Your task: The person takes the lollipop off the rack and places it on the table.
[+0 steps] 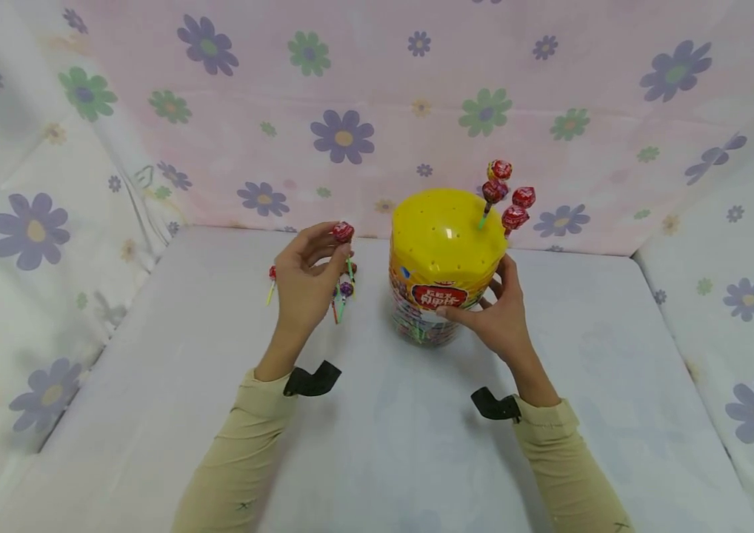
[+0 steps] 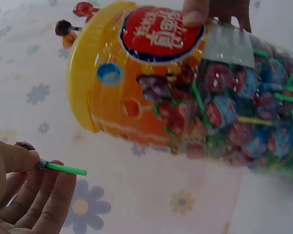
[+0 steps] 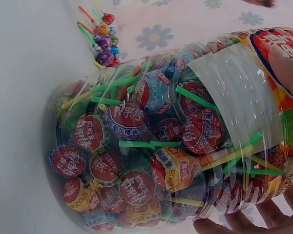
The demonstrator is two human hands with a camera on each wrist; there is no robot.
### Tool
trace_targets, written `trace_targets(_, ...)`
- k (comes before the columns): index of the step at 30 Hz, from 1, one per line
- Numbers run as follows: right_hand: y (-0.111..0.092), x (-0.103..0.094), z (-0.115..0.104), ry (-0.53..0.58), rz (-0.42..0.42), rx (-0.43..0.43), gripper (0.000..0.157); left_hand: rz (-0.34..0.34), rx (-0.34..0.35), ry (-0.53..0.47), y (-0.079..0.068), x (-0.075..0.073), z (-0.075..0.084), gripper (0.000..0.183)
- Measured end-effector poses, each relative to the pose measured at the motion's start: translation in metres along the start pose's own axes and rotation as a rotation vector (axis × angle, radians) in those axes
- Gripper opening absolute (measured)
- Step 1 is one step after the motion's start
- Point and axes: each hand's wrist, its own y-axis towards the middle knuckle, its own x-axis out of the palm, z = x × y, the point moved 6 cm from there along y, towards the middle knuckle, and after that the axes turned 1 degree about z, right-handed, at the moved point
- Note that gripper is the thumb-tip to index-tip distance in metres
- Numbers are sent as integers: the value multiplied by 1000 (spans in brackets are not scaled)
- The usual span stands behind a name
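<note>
A lollipop [image 1: 344,232] with a red wrapper and a green stick is pinched in my left hand [image 1: 306,285], its stick pointing downward in the head view. The same green stick [image 2: 66,168] pokes out past the thumb in the left wrist view. My right hand [image 1: 505,320] grips the side of a clear plastic jar [image 3: 136,146] full of wrapped lollipops, thumb on the front label. On top of the jar is a yellow lid [image 1: 440,233] with small holes. Several lollipops [image 1: 514,218] stand upright at the lid's right side, some sticks hidden.
Behind and below the left hand, several loose lollipops [image 1: 347,287] lie in a small pile, and one red lollipop [image 1: 272,274] is a bit further left. The white table [image 1: 377,444] meets flower-printed cloth [image 1: 344,137] at the back and sides.
</note>
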Motion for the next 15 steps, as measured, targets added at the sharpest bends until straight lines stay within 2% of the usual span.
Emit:
trace_targets(5,0,0,0,2,-3,0,99,29,-85,76,-8,-30,-25,36)
trace_targets(15,0,0,0,9,-10,-8,98,49,-246,216,-26,-72,-69,38)
